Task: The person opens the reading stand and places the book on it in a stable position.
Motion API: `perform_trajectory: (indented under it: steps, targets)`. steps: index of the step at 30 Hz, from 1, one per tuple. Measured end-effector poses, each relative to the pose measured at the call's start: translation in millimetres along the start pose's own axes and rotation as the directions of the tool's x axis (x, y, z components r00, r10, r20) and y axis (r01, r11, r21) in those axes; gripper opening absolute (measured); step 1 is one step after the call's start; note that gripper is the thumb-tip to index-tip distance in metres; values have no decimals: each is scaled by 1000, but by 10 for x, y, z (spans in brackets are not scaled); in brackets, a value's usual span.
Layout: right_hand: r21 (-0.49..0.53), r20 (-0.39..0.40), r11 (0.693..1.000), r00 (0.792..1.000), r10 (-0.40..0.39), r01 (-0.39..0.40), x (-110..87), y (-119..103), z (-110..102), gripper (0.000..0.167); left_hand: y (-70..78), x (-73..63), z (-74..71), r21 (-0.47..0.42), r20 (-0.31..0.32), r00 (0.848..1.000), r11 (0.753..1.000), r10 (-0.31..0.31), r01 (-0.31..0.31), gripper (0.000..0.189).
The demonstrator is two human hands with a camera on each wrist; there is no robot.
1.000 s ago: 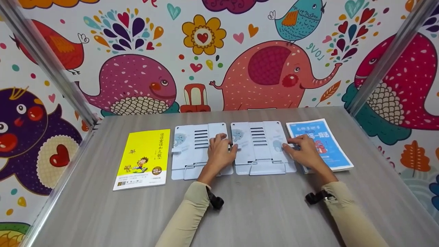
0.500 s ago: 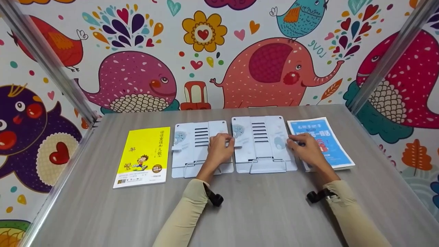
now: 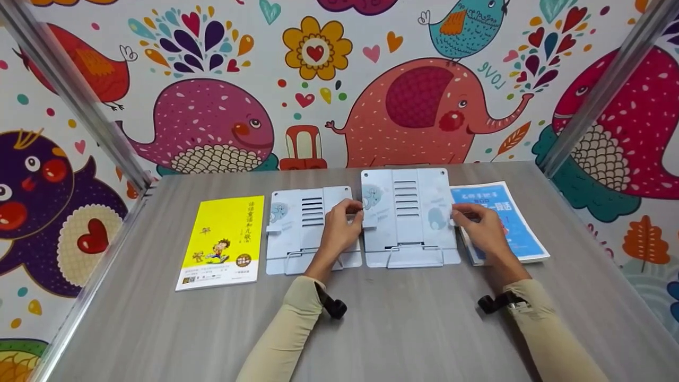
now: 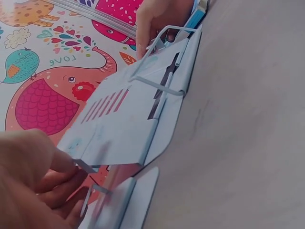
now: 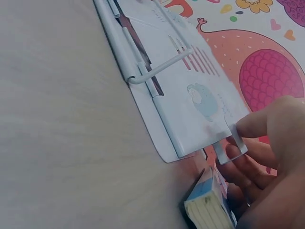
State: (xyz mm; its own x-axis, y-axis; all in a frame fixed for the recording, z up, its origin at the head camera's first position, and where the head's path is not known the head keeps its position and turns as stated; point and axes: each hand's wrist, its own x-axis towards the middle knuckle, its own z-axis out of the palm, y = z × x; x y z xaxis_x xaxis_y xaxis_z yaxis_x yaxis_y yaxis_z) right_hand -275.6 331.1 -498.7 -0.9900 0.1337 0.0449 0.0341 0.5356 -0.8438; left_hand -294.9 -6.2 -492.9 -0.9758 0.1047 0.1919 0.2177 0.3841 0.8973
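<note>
Two white metal book stands with slotted panels and wire page holders are side by side on the table. The right book stand [image 3: 437, 233] has its back panel tilted up off its base, with slots showing the wall behind in both wrist views. My left hand [image 3: 342, 228] pinches that panel's left edge between thumb and fingers. At the opposite edge, my right hand [image 3: 487, 231] pinches the panel near a small white side clip [image 5: 221, 155]. The left book stand [image 3: 285, 244] lies folded low, partly hidden behind my left hand and wrist.
A yellow book [image 3: 223, 228] lies at the left of the stands. A thick blue book [image 3: 522, 228] lies at the right, partly under my right hand. Behind the table [image 3: 403, 329] rises a cartoon-printed wall [image 3: 313, 106], with metal posts at both corners.
The right stand's back panel has swung up from nearly flat to a steeper tilt. Both hands have risen slightly with it, the right one shifting a little outward.
</note>
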Motion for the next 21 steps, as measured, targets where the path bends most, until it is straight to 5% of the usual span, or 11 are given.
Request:
perform_trajectory:
  steps: [4, 10, 21]
  targets:
    - [54, -4, 998, 1000, 18, -17, -13, -22, 12, 41, 22, 13, 5, -67, 4, 1000, 998, 1, 0, 20]
    - [176, -27, 981, 997, -73, 76, -14, -14, 35, 35, 54, 17, 18, -118, -4, 999, 992, 33, -33, 22]
    - [218, -23, 970, 994, -104, 107, -15, -12, 35, 33, 69, -3, 18, -149, 0, 1000, 989, 21, -21, 23]
